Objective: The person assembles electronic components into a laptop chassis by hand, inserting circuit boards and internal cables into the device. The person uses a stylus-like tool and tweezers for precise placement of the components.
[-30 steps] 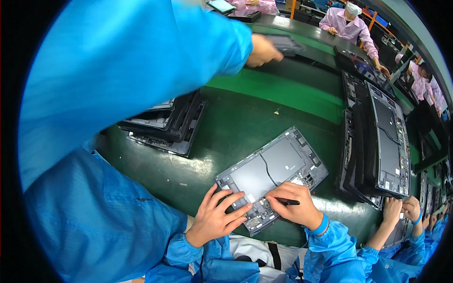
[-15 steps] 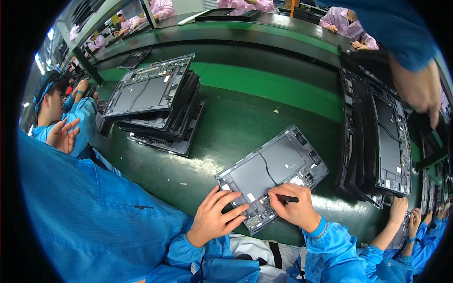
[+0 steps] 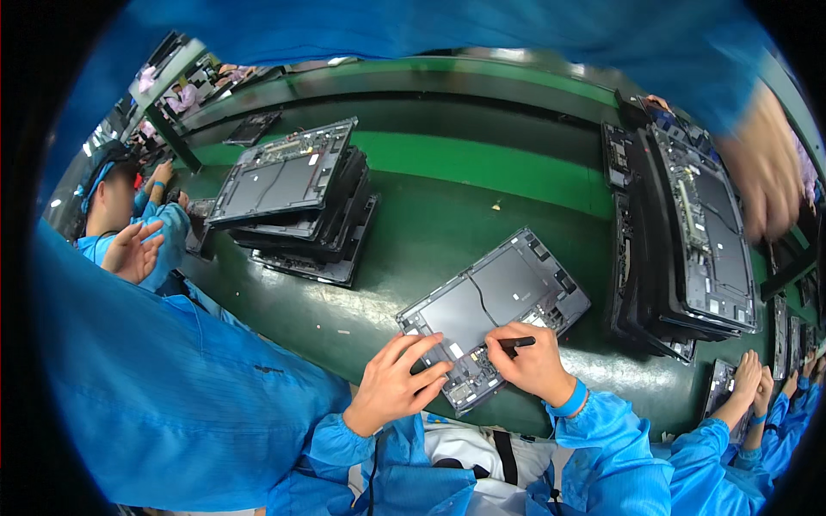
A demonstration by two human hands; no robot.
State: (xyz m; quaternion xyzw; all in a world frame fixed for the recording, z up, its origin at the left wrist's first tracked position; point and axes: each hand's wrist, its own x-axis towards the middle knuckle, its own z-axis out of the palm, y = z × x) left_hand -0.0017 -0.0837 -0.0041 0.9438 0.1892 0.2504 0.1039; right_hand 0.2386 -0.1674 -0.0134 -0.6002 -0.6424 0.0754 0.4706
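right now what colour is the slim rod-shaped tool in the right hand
The slim rod-shaped tool is black, seen best in the head view.

The tabletop (image 3: 430, 211) looks smooth, glossy — the grey panel (image 3: 520, 275) matt, the sleeve (image 3: 611, 451) creased cloth.

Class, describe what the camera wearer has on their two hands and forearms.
The left hand and right hand are ungloved. Both forearms wear loose, creased blue sleeves gathered at the cuffs; a blue band circles the right wrist.
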